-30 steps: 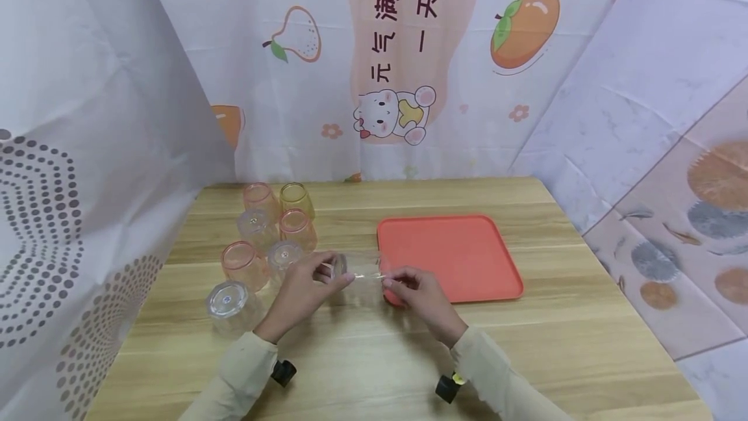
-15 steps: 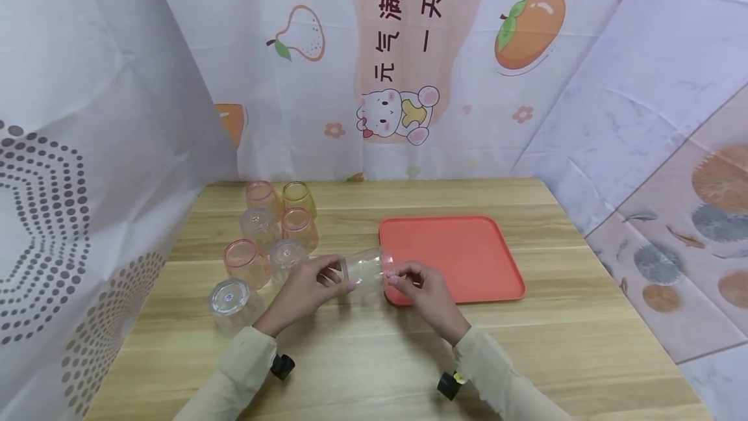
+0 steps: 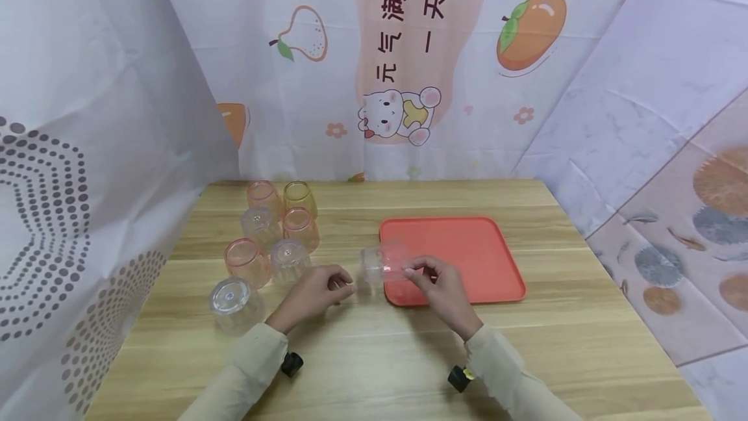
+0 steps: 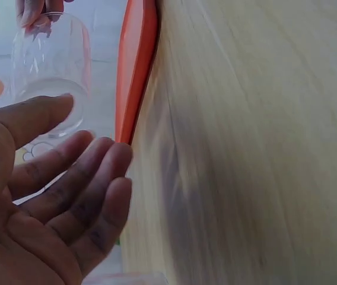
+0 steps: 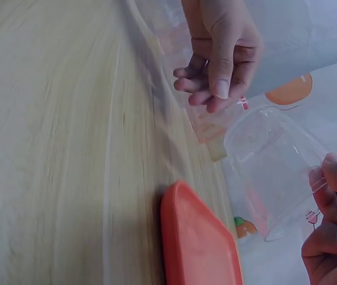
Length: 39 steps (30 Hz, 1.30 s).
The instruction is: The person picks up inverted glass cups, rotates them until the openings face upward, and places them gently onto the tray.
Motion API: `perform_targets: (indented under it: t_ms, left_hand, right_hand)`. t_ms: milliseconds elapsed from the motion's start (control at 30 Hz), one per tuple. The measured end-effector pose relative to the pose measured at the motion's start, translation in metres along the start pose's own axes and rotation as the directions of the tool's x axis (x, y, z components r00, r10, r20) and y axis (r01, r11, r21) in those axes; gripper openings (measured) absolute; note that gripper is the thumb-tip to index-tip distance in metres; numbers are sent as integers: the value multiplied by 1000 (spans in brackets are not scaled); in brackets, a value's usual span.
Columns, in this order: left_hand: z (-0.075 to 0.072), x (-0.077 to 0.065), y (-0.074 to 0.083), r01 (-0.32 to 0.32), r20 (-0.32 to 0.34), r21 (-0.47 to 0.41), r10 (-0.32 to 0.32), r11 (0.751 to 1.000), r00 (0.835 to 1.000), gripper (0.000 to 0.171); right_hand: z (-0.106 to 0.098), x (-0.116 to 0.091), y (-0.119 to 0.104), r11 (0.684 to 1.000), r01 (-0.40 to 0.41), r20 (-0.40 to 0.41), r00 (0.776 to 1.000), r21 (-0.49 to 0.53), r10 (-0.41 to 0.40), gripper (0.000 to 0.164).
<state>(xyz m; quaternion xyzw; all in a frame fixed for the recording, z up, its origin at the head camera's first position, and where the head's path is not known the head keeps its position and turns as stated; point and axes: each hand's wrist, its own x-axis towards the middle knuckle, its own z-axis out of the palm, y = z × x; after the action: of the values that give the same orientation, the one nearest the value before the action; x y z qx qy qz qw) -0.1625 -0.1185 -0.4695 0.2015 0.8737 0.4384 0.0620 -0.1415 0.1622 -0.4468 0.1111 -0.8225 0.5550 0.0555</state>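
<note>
A clear cup (image 3: 382,264) lies sideways in the air above the left edge of the red tray (image 3: 456,258). My right hand (image 3: 441,288) pinches its rim between thumb and fingers, as the right wrist view shows with the cup (image 5: 275,172) tilted. Left of the cup, my left hand (image 3: 318,291) is apart from it, its fingers loosely bent with nothing in them. In the left wrist view the left hand's fingers (image 4: 82,190) are relaxed below the cup (image 4: 53,71).
Several upside-down cups stand on the left of the wooden table (image 3: 350,369): a yellow one (image 3: 300,199), pink ones such as the nearest (image 3: 248,262), and clear ones, including the front one (image 3: 234,304). A printed curtain (image 3: 269,115) hangs behind.
The left hand has let go of the clear cup's base. The right hand has carried the cup to the right, partly over the tray.
</note>
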Motion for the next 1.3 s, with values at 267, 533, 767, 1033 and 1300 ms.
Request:
perform_targets:
  t_ms: [267,533,767,1033,1300]
  left_hand:
    - [16,10,9,-1,32,83,-1,997,999,11]
    - [33,18,13,16,52,111,-22,994,998,14]
    - [45,24,20,40,70,94,-46,995,996,19]
    - [55,30,24,41,70,122,-49,992,996,25]
    - [62,36,24,27,49,172,-36,985,998,32]
  right_hand:
    - [-10,4,0,991,74,-18,997,-111,-77,5]
    - [-21,9,0,976,118,-20,992,-181,-124,7]
    - [-30,11,4,964,149,-35,986,-222,-161,8]
    - [-42,15,6,945,145,-48,985,-293,-166,9]
    - [-54,18,14,924,139,-66,983,-356,-173,10]
